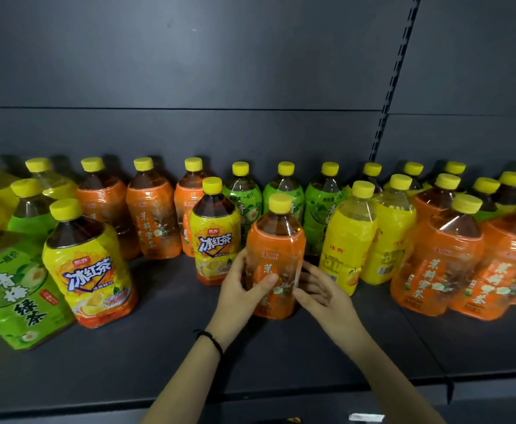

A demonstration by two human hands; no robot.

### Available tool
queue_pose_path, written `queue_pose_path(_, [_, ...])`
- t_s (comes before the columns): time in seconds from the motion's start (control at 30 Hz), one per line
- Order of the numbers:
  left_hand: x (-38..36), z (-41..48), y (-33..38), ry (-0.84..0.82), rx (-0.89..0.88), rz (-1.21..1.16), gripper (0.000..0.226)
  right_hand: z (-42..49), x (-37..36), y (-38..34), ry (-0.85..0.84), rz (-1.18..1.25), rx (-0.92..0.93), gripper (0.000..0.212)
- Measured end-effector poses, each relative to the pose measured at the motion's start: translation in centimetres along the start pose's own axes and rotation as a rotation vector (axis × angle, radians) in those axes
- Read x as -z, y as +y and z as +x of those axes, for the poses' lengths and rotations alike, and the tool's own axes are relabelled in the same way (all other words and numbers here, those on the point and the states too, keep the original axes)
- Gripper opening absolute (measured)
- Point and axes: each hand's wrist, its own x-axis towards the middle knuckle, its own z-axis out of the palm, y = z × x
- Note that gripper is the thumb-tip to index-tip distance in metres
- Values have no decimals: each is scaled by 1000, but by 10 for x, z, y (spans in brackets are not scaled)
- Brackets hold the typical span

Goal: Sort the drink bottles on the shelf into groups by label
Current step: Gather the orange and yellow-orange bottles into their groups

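L grip [244, 286] holds orange btl [276, 240] | R grip [321, 290] touches it | on shelf [171, 347]

Bare shelf [171, 356] front (bottles [155, 215] crowd behind)

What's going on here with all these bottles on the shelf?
A person is sorting drink bottles on a dark shelf. Their left hand grips an orange-label bottle standing upright at front centre, thumb across the label. The right hand touches its other side with straight fingers. Behind it, a row of orange bottles and a row of green bottles stand grouped; elsewhere labels are mixed.
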Motion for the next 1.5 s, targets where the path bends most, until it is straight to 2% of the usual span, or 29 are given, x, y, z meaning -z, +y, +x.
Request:
queue_pose_path(0.07, [0,4,-2,10,37,-13,76,-8,14,1,256,-30,51,29])
queue_pose_path(0.13, [2,6,-5,24,40,-6,86,-9,33,2,474,-37,80,19])
queue_pose_path(0.17, [3,6,-7,36,39,-4,90,-7,43,4,527,-44,79,19])
queue_pose_path(0.3, [3,3,-5,86,32,-19,84,7,69,5,613,-65,41,44])
queue_pose_path(0.4, [-1,0,-3,120,33,-26,88,-2,79,3,812,-74,98,34])
queue_pose_path(0.5, [-8,-4,-1,152,26,-29,80,-16,99,10,965,-144,106,37])
queue_pose_path(0.7, [-11,-6,1,173,33,-41,86,-22,117,19,977,-233,101,68])
queue_pose_path(0.83, [-14,-9,3,199,30,-45,92,-21,133,30,989,-183,15,85])
queue_pose_path(0.97, [-18,-12,4,232,37,-33,84,-24,141,41,846,-203,67,82])
queue_pose_path(1.1, [-20,-14,1,269,45,-17,91,-24,145,44,818,-117,92,79])
queue_pose_path(1.2, [-22,-17,2,294,48,3,85,-27,146,40,791,-28,102,61])
queue_pose_path(1.3, [-23,-22,2,325,50,13,85,-31,145,33,765,31,106,56])
queue_pose_path(1.37, [-23,-26,2,348,46,4,77,-32,148,29,769,48,88,60])
queue_pose_path(1.5, [-24,-34,4,343,38,-22,74,-36,156,26,751,117,-7,87])
